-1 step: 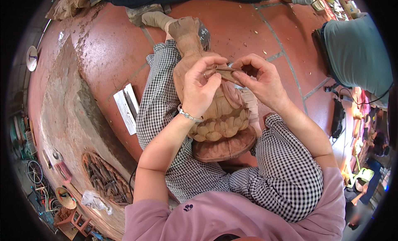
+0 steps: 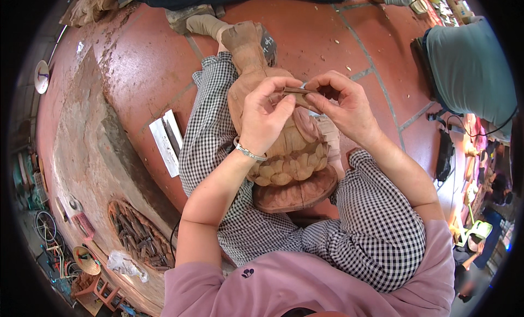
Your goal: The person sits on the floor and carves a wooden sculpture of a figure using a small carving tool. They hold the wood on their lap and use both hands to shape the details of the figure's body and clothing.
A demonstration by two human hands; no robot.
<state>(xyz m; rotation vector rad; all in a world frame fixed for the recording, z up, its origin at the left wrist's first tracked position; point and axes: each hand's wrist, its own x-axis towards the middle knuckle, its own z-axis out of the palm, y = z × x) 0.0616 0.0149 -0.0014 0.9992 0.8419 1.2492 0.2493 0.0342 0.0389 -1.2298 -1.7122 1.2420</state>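
Between my two hands is a small brown strip [image 2: 297, 90], folded or rolled, that looks like sandpaper. My left hand [image 2: 267, 111] pinches its left end, and my right hand [image 2: 345, 105] pinches the right end. Both hands are just above a carved wooden statue [image 2: 290, 138] that lies across my lap between my checked trouser legs. Its ring of carved petals [image 2: 292, 165] and rounded base [image 2: 297, 196] point toward me, while the narrower end reaches away. My fingers hide part of the strip and of the carving beneath it.
Left of my leg, a white sheet [image 2: 159, 142] with a dark stick-like tool lies on the tiled floor. A big wood slab [image 2: 101, 148] carries an oval tray [image 2: 114, 208] of carving tools and a plastic bag [image 2: 124, 264]. Someone in grey-green clothing [image 2: 469, 71] is at the right.
The brown strip shows a narrower, more rolled or folded upper edge, as my fingers have turned it slightly. Hands and statue stay nearly in place.
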